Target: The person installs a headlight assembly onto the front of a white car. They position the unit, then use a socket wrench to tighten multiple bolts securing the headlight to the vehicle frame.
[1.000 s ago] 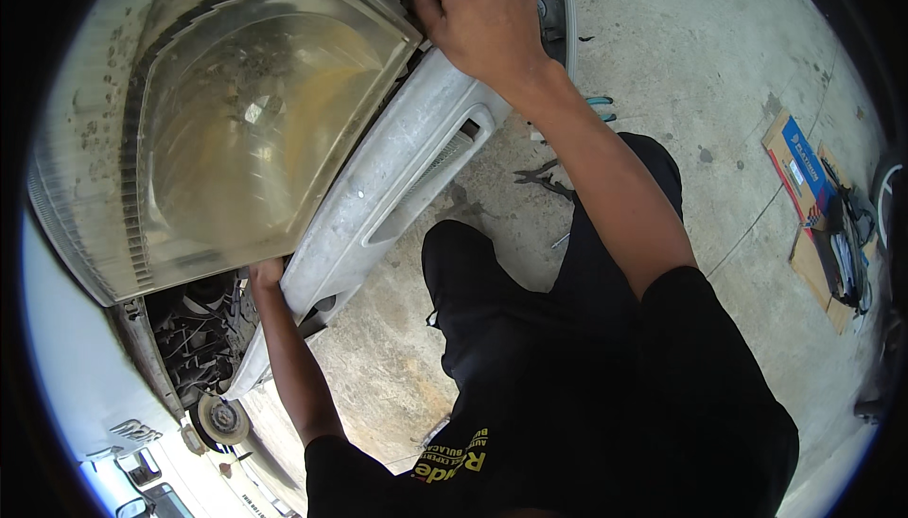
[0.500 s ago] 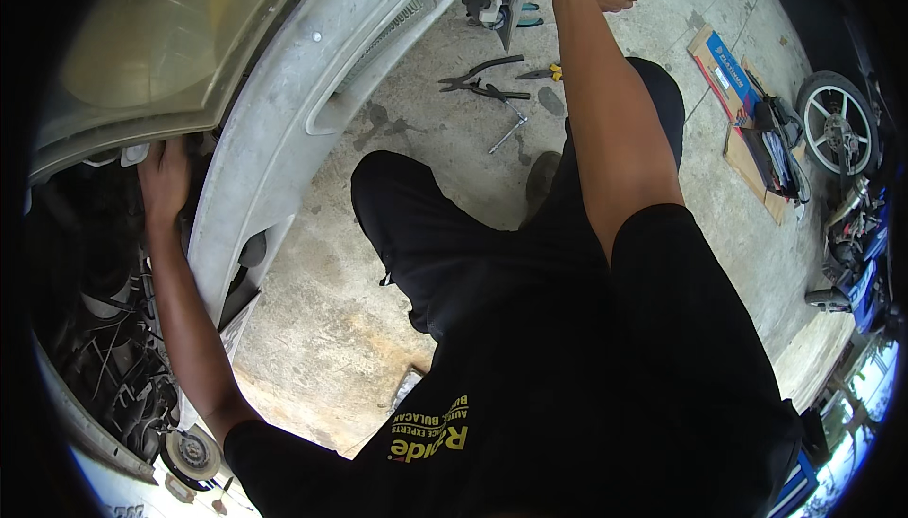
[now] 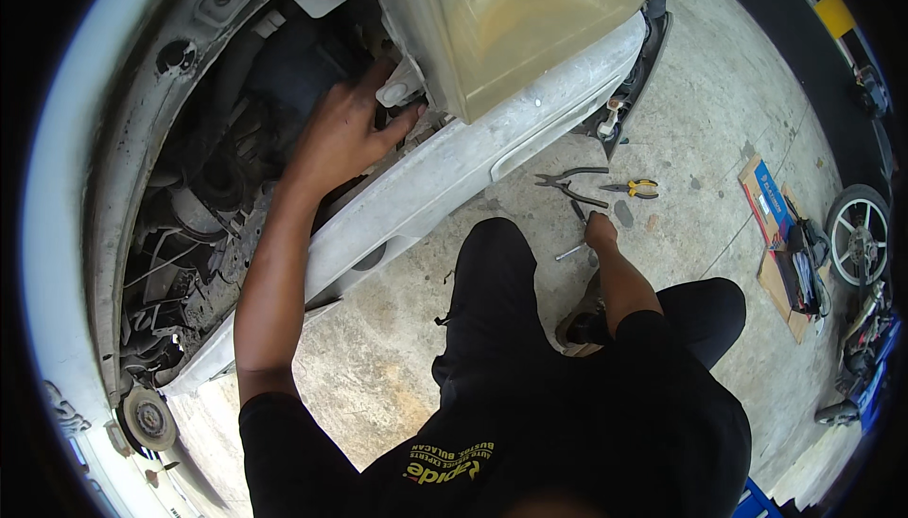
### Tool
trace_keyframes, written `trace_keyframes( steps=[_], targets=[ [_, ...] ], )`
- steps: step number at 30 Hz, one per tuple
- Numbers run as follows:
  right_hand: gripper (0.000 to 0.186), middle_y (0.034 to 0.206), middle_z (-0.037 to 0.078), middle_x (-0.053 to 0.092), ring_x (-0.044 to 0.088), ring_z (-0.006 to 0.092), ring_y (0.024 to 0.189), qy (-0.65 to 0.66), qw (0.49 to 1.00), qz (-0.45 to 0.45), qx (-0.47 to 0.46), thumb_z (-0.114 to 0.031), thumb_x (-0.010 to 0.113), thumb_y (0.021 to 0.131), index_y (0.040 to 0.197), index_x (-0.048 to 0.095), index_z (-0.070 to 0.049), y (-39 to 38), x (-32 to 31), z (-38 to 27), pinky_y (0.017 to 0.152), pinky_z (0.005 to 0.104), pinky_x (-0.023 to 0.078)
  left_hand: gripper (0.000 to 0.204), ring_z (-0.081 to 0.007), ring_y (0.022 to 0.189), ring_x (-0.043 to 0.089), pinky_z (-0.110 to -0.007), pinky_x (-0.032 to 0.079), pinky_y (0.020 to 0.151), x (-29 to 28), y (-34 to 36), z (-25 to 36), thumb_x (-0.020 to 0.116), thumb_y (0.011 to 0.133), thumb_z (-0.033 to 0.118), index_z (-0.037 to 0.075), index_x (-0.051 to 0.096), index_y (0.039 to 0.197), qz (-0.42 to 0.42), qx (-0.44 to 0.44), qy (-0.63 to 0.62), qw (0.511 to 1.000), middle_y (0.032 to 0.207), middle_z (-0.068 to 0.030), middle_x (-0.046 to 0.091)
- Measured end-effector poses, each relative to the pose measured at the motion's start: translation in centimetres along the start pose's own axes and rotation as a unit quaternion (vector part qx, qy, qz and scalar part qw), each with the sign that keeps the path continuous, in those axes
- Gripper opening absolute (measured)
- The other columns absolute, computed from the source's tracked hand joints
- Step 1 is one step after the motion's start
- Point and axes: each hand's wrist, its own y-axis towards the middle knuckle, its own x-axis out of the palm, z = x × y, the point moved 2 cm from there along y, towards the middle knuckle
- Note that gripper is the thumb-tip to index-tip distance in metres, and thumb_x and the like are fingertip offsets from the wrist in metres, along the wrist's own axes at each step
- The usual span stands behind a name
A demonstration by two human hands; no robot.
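My left hand reaches into the open front of a car. Its thumb and forefinger sit around the pale tab at the back corner of a yellowed headlight; the other fingertips are hidden in the dark bay. Low over the concrete, my right hand is closed on a ratchet wrench, covering its middle. Just beyond that hand lie dark-handled pliers and, to their right, yellow-handled long-nose pliers.
The pale bumper runs between my arms. A detached car part lies at its far end. To the right are a blue and red box, a dark bag and a motorcycle wheel.
My right hand has come down from up ahead to the ratchet wrench on the floor. My view has turned left, showing more of the engine bay. My left hand remains at the headlight.
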Motion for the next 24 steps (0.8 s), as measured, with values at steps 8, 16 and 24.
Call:
trace_keyframes(
  steps=[8,16,24],
  targets=[
    [0.030,0.100,0.026,0.075,0.078,0.0394,0.092,-0.076,0.947,-0.130,-0.283,-0.017,0.068,0.091,0.111,0.061,0.004,-5.9,-12.6,-3.0,0.085,0.0500,0.061,0.056,-0.0476,0.091,0.074,-0.054,0.057,0.082,1.0,0.5,-0.3,0.079,0.096,0.037,-0.001,0.064,0.135,0.046,0.002,-0.069,0.997,0.094,-0.0301,0.075],
    [0.049,0.089,0.022,0.075,0.077,0.0331,0.075,0.083,0.926,-0.053,-0.364,-0.017,0.064,0.102,0.146,0.052,0.001,-27.3,-37.8,-11.6,0.073,0.0443,0.060,0.065,-0.0459,0.100,0.070,-0.052,0.054,0.090,2.3,0.6,-3.2,0.067,0.107,0.047,-0.003,0.056,0.147,0.009,0.085,-0.074,0.994,0.099,-0.0313,0.071],
    [0.023,0.095,0.017,0.075,0.079,0.0227,0.074,0.407,0.771,0.042,-0.488,-0.009,0.061,0.111,0.128,0.050,0.003,-33.9,-36.6,-18.3,0.063,0.0284,0.064,0.055,-0.0465,0.096,0.071,-0.053,0.055,0.088,0.4,0.0,-1.5,0.065,0.109,0.038,-0.004,0.059,0.144,-0.049,0.039,-0.055,0.996,0.095,-0.0317,0.071]
  ],
)
